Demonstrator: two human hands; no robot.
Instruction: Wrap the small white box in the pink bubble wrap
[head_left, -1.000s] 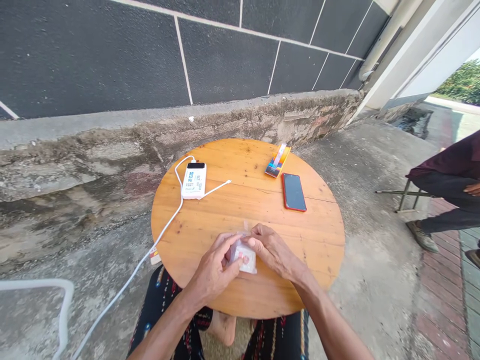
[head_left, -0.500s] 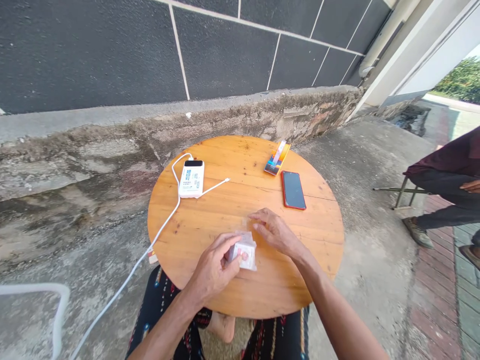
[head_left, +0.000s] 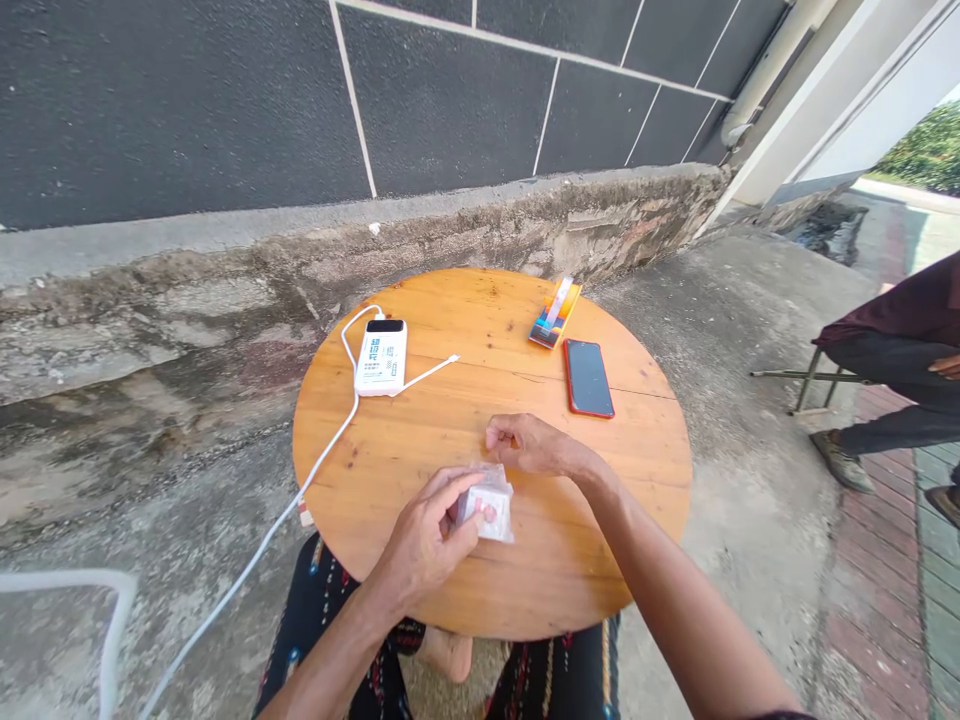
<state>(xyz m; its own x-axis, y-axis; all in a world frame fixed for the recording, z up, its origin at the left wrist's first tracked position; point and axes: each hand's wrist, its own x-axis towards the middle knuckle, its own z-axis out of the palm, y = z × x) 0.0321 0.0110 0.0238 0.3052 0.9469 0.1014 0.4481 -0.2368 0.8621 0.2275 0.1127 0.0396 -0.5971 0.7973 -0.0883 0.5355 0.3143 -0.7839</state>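
Note:
On the near part of the round wooden table (head_left: pixel 442 420) is a small white packet (head_left: pixel 491 513) with red print, in loose clear plastic. My left hand (head_left: pixel 431 530) is closed on its left side, thumb in front and fingers over the top. Just beyond the packet, my right hand (head_left: pixel 529 443) hovers low with its fingers curled and the thumb drawn in. Whether a bit of the clear plastic is between those fingertips, I cannot make out.
A white power bank (head_left: pixel 382 358) with a white cable (head_left: pixel 330 455) lies at the left. A red-edged phone (head_left: pixel 589 378) and a small orange-and-blue box (head_left: pixel 555 315) lie at the right. Beyond the table runs a dark wall (head_left: pixel 450 100); a person (head_left: pixel 892 340) sits far right.
My right hand has shifted slightly left and its fingers, looser before, have curled in. The left hand keeps the packet in place.

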